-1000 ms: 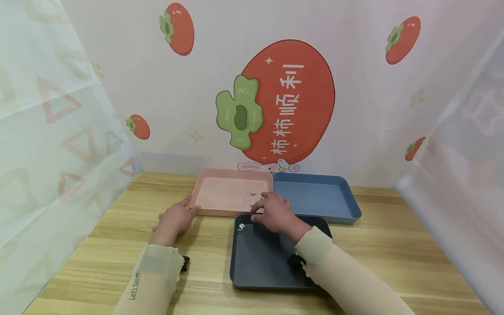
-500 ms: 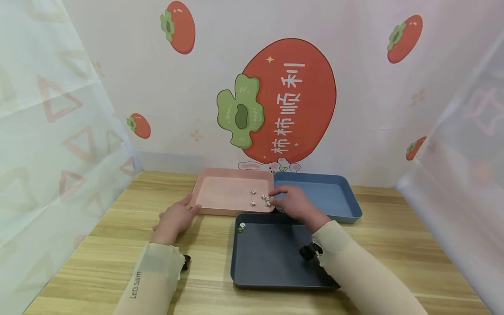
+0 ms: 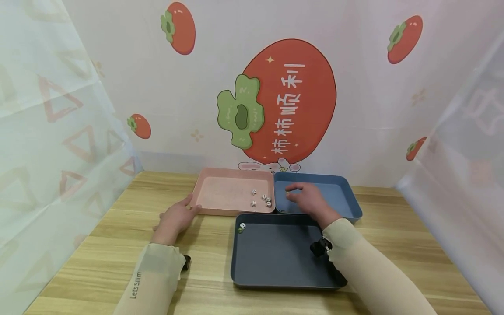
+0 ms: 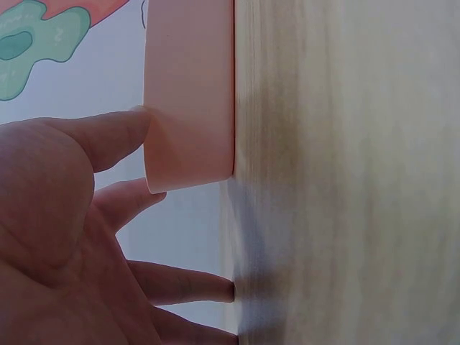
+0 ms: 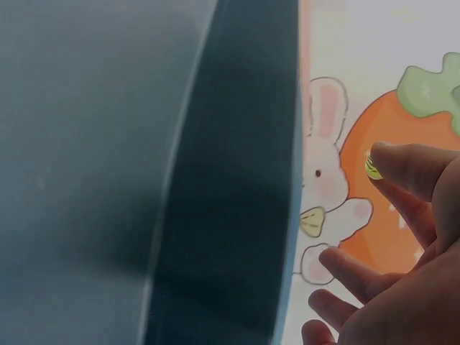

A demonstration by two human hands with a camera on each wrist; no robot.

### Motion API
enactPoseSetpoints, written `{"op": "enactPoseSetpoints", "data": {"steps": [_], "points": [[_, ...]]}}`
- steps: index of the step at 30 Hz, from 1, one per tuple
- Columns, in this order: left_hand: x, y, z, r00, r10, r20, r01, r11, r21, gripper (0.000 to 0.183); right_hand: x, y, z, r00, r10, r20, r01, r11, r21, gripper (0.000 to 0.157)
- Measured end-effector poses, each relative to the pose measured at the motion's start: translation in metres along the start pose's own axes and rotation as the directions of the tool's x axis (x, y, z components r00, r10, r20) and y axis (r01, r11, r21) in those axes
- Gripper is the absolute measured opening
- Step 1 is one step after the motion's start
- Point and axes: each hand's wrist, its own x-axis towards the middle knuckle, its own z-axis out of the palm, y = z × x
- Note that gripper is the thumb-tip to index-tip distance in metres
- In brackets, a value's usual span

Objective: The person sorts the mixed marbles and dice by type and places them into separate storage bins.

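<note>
My right hand (image 3: 313,202) is over the blue tray (image 3: 348,192). Its thumb and forefinger pinch a small, round, yellow-green glass-like bead (image 5: 373,167), while the other fingers spread apart. At the near left corner of the pink tray (image 3: 220,211), my left hand (image 3: 176,218) touches the wall with straight thumb and forefinger; its other fingers reach down to the wooden table (image 4: 345,215). Several white dice (image 3: 253,204) lie in the pink tray's right part. In the dark grey tray (image 3: 275,258), one white die (image 3: 242,225) sits beside a small green piece (image 3: 239,230) at the far left corner.
Pink and blue trays stand side by side at the back of the table, with the dark tray in front of them. Behind is a white cloth (image 3: 366,105) printed with persimmons. More cloth hangs on the left (image 3: 59,131) and right.
My right hand has moved right, from the dark tray's far edge, past the pink tray's right end, to over the blue tray. Dice it covered now show. The left hand stays in place.
</note>
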Motion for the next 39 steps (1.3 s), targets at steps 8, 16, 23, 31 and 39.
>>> {"op": "enactPoseSetpoints", "data": {"steps": [8, 16, 23, 31, 39], "points": [[-0.001, 0.0, 0.0, 1.0, -0.007, 0.006, 0.007, 1.0, -0.014, 0.074, 0.004, 0.009, 0.002, 1.0, 0.018, -0.013, -0.019, 1.0, -0.017, 0.03], [0.0, 0.0, 0.001, 1.0, -0.004, 0.002, 0.004, 1.0, -0.01, 0.073, 0.004, 0.01, 0.002, 1.0, 0.032, 0.0, -0.032, 0.999, -0.012, 0.03], [0.0, -0.001, 0.001, 1.0, -0.001, 0.001, 0.001, 1.0, -0.001, 0.073, 0.005, 0.009, 0.005, 0.999, 0.039, 0.004, -0.039, 0.999, -0.012, 0.029], [0.0, -0.001, 0.0, 1.0, -0.003, 0.001, 0.003, 1.0, -0.004, 0.073, 0.002, 0.004, 0.008, 1.0, 0.021, 0.004, -0.021, 1.0, 0.002, 0.03], [0.002, -0.001, 0.001, 1.0, -0.006, 0.001, 0.006, 1.0, -0.002, 0.073, -0.004, -0.007, 0.024, 1.0, -0.01, 0.006, 0.01, 0.999, -0.033, 0.026]]}}
